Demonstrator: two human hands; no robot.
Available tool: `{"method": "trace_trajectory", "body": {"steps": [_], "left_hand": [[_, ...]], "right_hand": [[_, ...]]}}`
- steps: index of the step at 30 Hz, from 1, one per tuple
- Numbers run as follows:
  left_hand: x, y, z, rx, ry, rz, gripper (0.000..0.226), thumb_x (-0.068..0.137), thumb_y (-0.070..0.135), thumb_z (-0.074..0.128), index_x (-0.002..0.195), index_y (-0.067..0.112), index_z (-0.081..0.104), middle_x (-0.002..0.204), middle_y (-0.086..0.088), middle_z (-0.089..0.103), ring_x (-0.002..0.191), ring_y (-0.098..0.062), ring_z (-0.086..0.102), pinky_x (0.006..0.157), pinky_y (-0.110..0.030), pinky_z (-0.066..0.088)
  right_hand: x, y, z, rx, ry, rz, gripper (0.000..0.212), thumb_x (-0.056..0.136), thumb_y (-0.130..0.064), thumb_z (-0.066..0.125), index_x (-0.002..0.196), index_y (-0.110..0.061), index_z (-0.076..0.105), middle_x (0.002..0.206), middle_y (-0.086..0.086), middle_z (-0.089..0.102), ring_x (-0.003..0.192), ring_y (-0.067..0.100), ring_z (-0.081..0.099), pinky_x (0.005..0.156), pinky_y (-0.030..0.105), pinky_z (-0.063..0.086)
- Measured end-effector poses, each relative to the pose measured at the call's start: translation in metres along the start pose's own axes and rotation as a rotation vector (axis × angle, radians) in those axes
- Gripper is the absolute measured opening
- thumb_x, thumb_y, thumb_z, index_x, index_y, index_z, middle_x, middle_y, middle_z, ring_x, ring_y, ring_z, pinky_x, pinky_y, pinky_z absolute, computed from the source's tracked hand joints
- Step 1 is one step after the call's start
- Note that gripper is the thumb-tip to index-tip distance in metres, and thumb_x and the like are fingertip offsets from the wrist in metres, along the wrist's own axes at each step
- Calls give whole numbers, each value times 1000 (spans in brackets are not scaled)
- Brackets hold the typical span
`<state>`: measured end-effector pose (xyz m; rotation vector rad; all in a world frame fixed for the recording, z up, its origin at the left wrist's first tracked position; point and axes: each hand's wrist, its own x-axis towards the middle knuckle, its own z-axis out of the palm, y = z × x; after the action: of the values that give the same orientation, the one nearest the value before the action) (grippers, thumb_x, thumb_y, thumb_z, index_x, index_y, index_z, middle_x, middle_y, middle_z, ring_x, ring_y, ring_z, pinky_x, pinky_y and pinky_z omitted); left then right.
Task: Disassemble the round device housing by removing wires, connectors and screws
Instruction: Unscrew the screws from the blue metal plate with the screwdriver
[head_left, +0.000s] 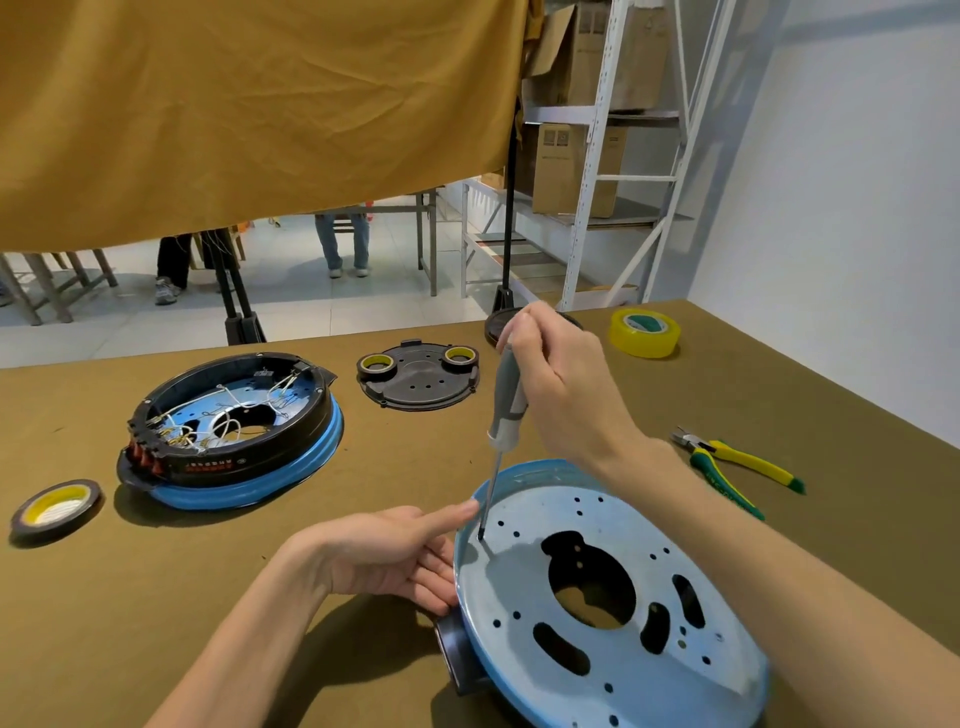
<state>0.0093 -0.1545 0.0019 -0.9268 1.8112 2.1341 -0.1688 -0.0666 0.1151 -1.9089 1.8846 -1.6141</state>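
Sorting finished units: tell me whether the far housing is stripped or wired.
Wired: white wires still loop inside the far housing.

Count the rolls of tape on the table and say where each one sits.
4. One dark roll lies at the table's left edge, two small rolls rest on the black cover plate, and a yellow roll sits far right. None looks hidden.

Near housing (613, 597): blue-rimmed round metal plate, perforated, large cutouts, tilted at the table's front.
Far housing (228, 431): black ring on blue rim, white wires (223, 415) inside, lying flat.
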Motion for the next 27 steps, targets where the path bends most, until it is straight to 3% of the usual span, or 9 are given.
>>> {"method": "trace_trajectory", "body": {"steps": [3,5,12,15,17,20,22,25,27], "left_hand": [[3,-6,-1,-30,10,18,112,69,81,71,135,-9,58,105,-15,68,88,-19,66,89,-31,57],[5,-10,1,-34,32,35,112,69,82,70,132,-10,60,100,-13,70,84,-18,67,84,-29,57],[2,-17,8,-23,67,96,100,77,80,67,127,-7,65,98,-13,72,85,-19,66,89,-31,56],[-2,-17,11,-46,81,106,99,76,79,69,124,-7,66,90,-8,70,79,-17,65,79,-27,56],[-2,-18,14,-56,102,113,102,73,80,70,123,-9,65,91,-9,70,79,-17,64,78,-27,55],[-3,-19,18,-50,145,122,113,65,85,72,126,-10,63,94,-12,70,81,-18,63,82,-28,54],[-3,-20,20,-54,166,127,118,60,86,73,126,-11,62,90,-10,68,78,-17,62,78,-26,54],[-3,-20,22,-47,189,132,116,61,86,71,127,-9,63,89,-9,68,77,-17,62,78,-26,54],[-3,-20,23,-56,193,130,109,66,84,68,123,-9,66,88,-9,69,76,-16,62,77,-26,54]], "right_hand": [[0,-12,-15,-478,-91,-174,53,101,-62,37,79,-16,49,57,-1,53,53,21,52,49,36,40],[2,-22,-23,-643,-167,-211,53,101,-64,39,77,-17,49,59,0,51,53,20,51,48,34,41],[14,-55,-49,-471,-637,-127,23,104,-38,52,101,-18,64,89,-1,68,77,20,66,68,38,56],[22,-65,-57,-471,-821,-75,11,99,-27,57,108,-27,63,96,-5,70,85,17,68,70,31,58],[23,-68,-55,-537,-818,-55,20,97,-41,59,107,-25,63,90,-6,69,82,13,67,68,33,59],[22,-68,-45,-798,-654,-139,62,96,-71,42,85,-15,66,66,1,64,59,19,62,48,31,48],[20,-67,-40,-833,-638,-209,58,99,-63,46,81,-12,67,64,3,64,57,21,61,46,33,48],[22,-70,-43,-700,-756,-201,27,99,-44,60,104,-18,61,79,-6,66,79,18,65,66,32,55],[25,-75,-50,-592,-871,-120,25,94,-36,70,110,-27,53,89,-12,64,90,15,62,74,32,54]]}}
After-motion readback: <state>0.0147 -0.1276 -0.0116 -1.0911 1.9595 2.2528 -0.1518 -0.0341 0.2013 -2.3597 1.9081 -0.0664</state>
